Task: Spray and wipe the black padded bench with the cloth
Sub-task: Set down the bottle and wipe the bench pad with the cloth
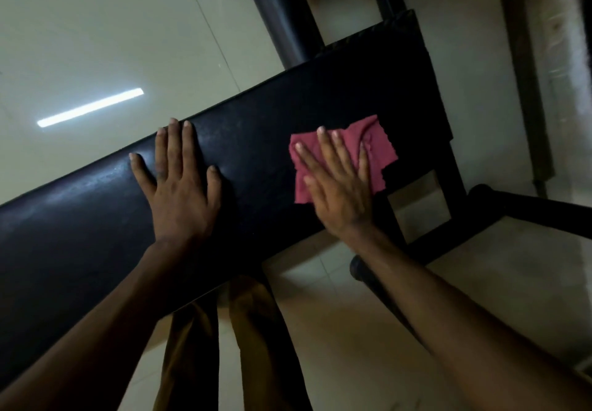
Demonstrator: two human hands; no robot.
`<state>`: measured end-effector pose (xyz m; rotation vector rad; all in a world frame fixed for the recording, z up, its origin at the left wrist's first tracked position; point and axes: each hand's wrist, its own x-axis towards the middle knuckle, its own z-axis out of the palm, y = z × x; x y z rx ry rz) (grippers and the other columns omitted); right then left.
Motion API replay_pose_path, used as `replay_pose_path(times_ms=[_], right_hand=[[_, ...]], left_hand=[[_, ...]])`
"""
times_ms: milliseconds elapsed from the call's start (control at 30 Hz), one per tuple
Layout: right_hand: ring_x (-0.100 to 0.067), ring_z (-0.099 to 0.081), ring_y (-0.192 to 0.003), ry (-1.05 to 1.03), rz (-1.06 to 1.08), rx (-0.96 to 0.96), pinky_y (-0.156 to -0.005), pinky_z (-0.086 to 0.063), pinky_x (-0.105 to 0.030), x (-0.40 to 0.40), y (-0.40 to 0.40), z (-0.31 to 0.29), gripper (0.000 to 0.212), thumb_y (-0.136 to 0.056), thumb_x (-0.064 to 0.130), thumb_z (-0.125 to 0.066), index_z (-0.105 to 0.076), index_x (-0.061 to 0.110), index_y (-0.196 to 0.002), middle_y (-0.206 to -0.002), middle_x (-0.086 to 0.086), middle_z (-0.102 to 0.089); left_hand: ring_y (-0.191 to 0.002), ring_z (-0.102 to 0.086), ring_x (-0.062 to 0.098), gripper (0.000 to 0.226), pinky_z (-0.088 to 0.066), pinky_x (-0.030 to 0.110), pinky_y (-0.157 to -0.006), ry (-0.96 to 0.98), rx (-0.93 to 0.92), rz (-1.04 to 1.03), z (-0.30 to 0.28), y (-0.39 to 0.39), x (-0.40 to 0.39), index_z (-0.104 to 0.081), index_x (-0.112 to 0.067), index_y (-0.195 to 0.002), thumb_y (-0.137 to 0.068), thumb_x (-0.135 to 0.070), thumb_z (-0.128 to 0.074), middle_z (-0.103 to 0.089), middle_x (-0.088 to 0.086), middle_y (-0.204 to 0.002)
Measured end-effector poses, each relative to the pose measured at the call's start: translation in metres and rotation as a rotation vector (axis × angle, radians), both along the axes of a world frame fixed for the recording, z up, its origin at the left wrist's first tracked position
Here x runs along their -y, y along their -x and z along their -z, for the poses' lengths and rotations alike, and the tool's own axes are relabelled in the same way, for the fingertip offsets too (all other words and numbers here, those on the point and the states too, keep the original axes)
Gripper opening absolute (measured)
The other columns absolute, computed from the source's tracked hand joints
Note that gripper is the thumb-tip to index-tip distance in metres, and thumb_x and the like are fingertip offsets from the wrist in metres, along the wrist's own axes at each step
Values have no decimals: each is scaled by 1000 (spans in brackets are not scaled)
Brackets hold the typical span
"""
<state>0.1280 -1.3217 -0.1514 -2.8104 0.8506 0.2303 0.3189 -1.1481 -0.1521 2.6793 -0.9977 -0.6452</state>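
Fingers [323, 151] flat, pressing cloth [371, 141] on bench [256, 129].

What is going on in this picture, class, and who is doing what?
A person is wiping a black padded bench. The right hand presses a red cloth flat on the pad near one end, fingers straight. The left hand rests flat on the pad beside it. No spray bottle is in view.

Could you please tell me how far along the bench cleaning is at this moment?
Wiping is in hand: the right hand presses the red cloth flat on the black padded bench, while the left hand rests flat on it. No spray bottle shows. How much padding remains unwiped cannot be told.
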Motion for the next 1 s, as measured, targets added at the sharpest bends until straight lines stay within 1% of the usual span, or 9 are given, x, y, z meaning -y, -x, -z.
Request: replay_pose_path(times_ms=[67,233,300,467,533,700,767,900,1000], right_hand=[[-20,-7,-152,28,60,27,-123,-5,-56,33,12,0,52,-106,43,-20,-24,32,-156,-166,-1,-11],[-22,-17,-153,120,1089,218,-121,-11,-57,78,-3,9,57,-103,46,-19,-41,28,-151,-165,-2,-25],[-21,-15,-154,136,934,159,-122,-7,-58,51,-11,6,51,-105,45,-22,-34,35,-154,-166,-2,-21],[-24,-5,-154,42,82,-59,-121,-2,-62,23,27,-5,52,-106,48,-18,-18,38,-157,-167,-2,-6],[-24,-8,-154,68,128,-31,-121,-9,-62,45,35,-3,53,-106,48,-18,-18,36,-157,-167,-4,-11],[-27,-19,-153,164,950,209,-118,-16,-61,31,-12,12,51,-105,43,-28,-35,31,-154,-165,-8,-24],[-27,-15,-154,119,776,154,-120,-13,-61,-14,-30,8,51,-105,43,-29,-31,33,-156,-166,-8,-20],[-26,-6,-154,9,-10,-31,-122,1,-56,-55,-18,1,52,-106,46,-25,-19,38,-157,-167,-8,-14],[-25,-9,-154,36,-25,-24,-122,-1,-53,-30,-12,2,52,-106,48,-22,-16,38,-157,-167,-7,-15]], left_hand=[[-158,7,18,71,7,63,-123,-2,3,1,0,0,1,0,-16,-163,-102,-42,-26,4,5,-171],[-158,7,18,71,7,62,-123,-3,17,-6,1,1,1,-1,-16,-163,-101,-40,-27,2,5,-171],[-158,7,18,71,7,62,-123,-2,10,-11,1,1,1,-1,-16,-163,-101,-40,-26,2,5,-171],[-157,8,18,71,7,63,-123,-7,7,-7,0,1,2,0,-16,-163,-101,-42,-24,3,5,-171],[-158,7,19,71,7,63,-123,0,11,-8,0,1,2,-1,-16,-163,-101,-41,-25,3,6,-171],[-158,3,21,71,5,63,-123,8,53,-2,4,3,1,-4,-14,-163,-101,-41,-28,-1,8,-171],[-158,3,21,71,5,63,-123,-3,57,9,6,2,1,-4,-15,-163,-102,-41,-29,-1,8,-171],[-158,5,21,68,5,59,-124,-27,28,57,1,-4,-4,-2,-15,-163,-106,-43,-27,2,7,-171],[-158,3,24,68,3,52,-127,11,40,137,-2,-12,-19,-4,-11,-162,-107,-43,-26,1,11,-171]])
